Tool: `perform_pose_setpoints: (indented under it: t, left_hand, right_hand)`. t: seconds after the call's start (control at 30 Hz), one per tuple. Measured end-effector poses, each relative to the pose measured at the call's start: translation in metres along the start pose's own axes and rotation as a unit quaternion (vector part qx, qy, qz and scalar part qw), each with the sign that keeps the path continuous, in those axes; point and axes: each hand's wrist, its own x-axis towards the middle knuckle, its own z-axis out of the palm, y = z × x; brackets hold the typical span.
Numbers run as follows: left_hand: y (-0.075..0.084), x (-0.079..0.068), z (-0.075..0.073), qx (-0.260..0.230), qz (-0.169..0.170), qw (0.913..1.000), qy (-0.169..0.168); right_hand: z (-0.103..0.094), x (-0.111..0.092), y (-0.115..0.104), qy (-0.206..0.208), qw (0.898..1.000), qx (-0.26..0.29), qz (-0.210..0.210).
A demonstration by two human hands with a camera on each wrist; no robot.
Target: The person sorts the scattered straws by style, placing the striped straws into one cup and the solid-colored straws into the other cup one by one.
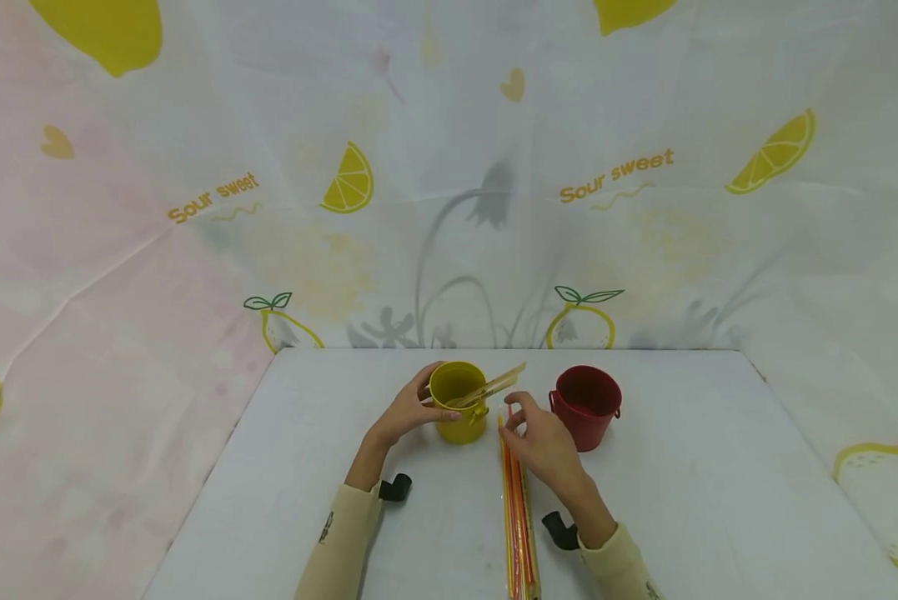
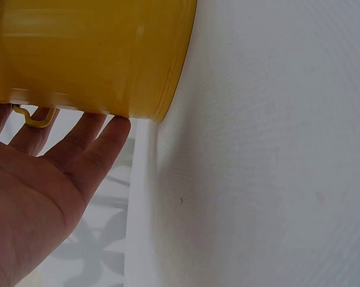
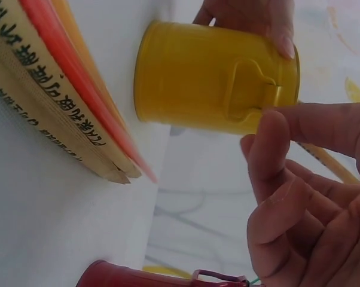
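Note:
My left hand [image 1: 411, 406] holds a small yellow metal bucket [image 1: 461, 429], thumb at the front near the rim and fingers along the far side. In the left wrist view, fingertips [image 2: 117, 125] touch its wall. Pale paper-wrapped straws [image 1: 497, 385] lean out of the bucket to the right. My right hand [image 1: 542, 442] hovers between the two buckets with loosely bent fingers and nothing visible in them. Beneath and beside it lies a bundle of red, yellow and paper-wrapped straws [image 1: 519, 525]. Printed wrappers [image 3: 57, 84] show closer in the right wrist view.
A red metal bucket [image 1: 586, 408] stands right of my right hand; no straws show in it. The white table [image 1: 681, 500] ends at a lemon-patterned cloth backdrop [image 1: 449, 250]. Black wrist mounts [image 1: 396, 487] sit by both sleeves.

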Motion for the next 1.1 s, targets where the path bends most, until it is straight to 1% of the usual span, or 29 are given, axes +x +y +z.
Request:
perform_pose_setpoints:
  t: [0.13, 0.2, 0.3, 0.4, 0.63, 0.9, 1.1]
  left_hand:
    - [-0.016, 0.005, -0.002, 0.005, -0.003, 1.0000, 0.003]
    - [-0.021, 0.007, -0.003, 0.005, -0.004, 1.0000, 0.006]
    - [-0.023, 0.006, -0.003, 0.004, -0.002, 1.0000, 0.009]
    - [-0.023, 0.005, -0.003, 0.002, 0.001, 0.9999, 0.011]
    - [-0.022, 0.005, -0.002, 0.007, 0.012, 0.9998, 0.015]
    - [-0.022, 0.005, -0.002, 0.004, 0.009, 0.9998, 0.015]
    - [-0.021, 0.006, -0.002, 0.001, -0.002, 0.9999, 0.011]
  right_hand:
    - [-0.001, -0.001, 0.002, -0.020, 1.000, -0.019, 0.002]
    - [0.000, -0.001, 0.003, -0.038, 0.999, -0.028, 0.015]
    - [0.001, -0.001, 0.004, -0.066, 0.996, -0.037, 0.037]
    - [0.001, -0.002, 0.005, -0.085, 0.994, -0.041, 0.053]
    - [0.000, -0.003, 0.008, -0.100, 0.992, -0.053, 0.064]
    - [0.000, -0.003, 0.010, -0.124, 0.985, -0.073, 0.099]
    - [0.002, -0.003, 0.013, -0.142, 0.981, -0.080, 0.106]
